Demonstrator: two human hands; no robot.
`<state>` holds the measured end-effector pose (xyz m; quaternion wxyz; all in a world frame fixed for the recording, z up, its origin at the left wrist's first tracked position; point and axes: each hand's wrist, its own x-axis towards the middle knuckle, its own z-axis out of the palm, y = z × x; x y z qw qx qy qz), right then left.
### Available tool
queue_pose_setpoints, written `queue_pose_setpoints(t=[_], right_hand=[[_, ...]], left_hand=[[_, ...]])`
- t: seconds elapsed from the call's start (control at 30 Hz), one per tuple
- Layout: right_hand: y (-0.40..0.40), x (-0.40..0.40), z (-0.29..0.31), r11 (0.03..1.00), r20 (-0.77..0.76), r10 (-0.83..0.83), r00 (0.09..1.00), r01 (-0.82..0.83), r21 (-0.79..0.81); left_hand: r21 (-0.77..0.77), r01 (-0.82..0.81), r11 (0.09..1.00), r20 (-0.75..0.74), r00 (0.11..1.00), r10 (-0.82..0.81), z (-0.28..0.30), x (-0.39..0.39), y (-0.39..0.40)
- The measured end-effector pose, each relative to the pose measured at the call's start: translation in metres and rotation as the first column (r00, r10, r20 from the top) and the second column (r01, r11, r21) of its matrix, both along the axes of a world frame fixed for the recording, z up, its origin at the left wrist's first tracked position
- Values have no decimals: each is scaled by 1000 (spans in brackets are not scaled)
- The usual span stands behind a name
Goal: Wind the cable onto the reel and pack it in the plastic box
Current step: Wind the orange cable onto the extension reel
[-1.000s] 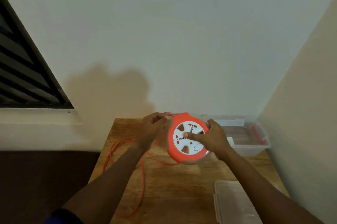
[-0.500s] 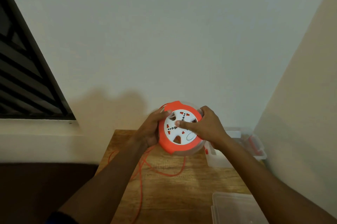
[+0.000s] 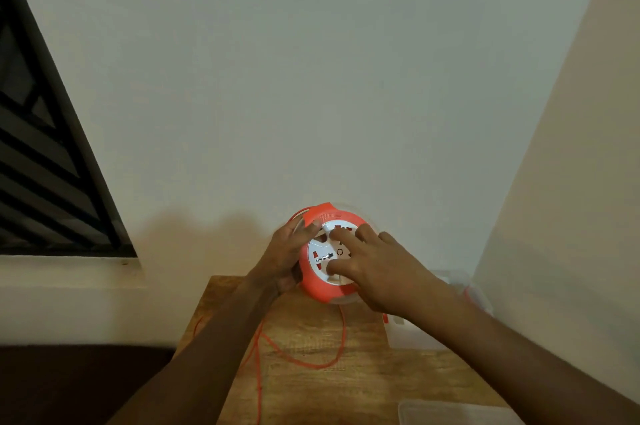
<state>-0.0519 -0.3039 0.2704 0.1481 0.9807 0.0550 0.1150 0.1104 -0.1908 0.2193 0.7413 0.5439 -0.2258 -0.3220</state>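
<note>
A pale wall corner rises behind a wooden table (image 3: 363,383). The orange reel (image 3: 327,255) is held up above the table's far edge, its white socket face toward the camera. The left hand (image 3: 287,258) grips its left rim; the right hand (image 3: 377,268) lies on the face with fingers spread. Orange cable (image 3: 322,364) hangs onto the table. A clear plastic box (image 3: 415,338) sits at the far right corner. No lettering is legible.

One head-worn wide-angle view looks forward and slightly down from close above the forearms, facing a wall corner at twelve o'clock; the worktop (image 3: 363,390) fills only the six o'clock edge.
</note>
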Motion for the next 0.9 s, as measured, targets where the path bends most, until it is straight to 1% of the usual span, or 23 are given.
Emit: queue_pose_setpoints(t=[0.07, 0.13, 0.23, 0.33, 0.4, 0.47, 0.57, 0.63, 0.7, 0.77, 0.83, 0.9], right_hand=[[-2, 0, 7, 998, -25, 24, 999, -25, -51], [-2, -1, 10, 994, -61, 51, 997, -56, -97], [-1, 1, 6, 979, -107, 28, 994, -49, -199], [0, 7, 5, 966, -105, -17, 994, -11, -259], [0, 13, 7, 957, -86, -54, 995, 27, -289], [-1, 18, 8, 962, -46, -72, 996, 58, -266], [-5, 26, 8, 982, 3, -116, 993, 115, -151], [-3, 30, 3, 984, 2, -173, 985, 173, -38], [2, 32, -6, 967, -1, -240, 971, 239, 91], [4, 35, -12, 902, 0, -321, 947, 305, 304], [0, 38, -12, 780, -39, -362, 932, 325, 535], [-2, 38, -12, 673, -89, -349, 933, 315, 669]], left_hand=[[16, -10, 1000, 32, 999, 10, 2, 1, 1], [-1, 13, 1000, 53, 999, -13, 4, 1, 1], [-18, 52, 998, 96, 994, -50, 6, 0, 0], [-20, 51, 998, 107, 993, -49, 6, 1, -3], [-12, 7, 1000, 106, 994, -6, 6, 2, -5], [-6, -41, 999, 96, 994, 42, 4, 5, -7], [-34, -81, 996, 74, 994, 84, 4, 7, -10], [-28, -115, 993, 88, 989, 117, 6, 7, -13], [-22, -129, 991, 100, 986, 131, 6, 6, -17], [-1, -141, 990, 116, 983, 140, 5, 6, -20], [21, -157, 987, 118, 981, 153, 2, 7, -21], [38, -160, 986, 108, 982, 155, -2, 9, -20]])
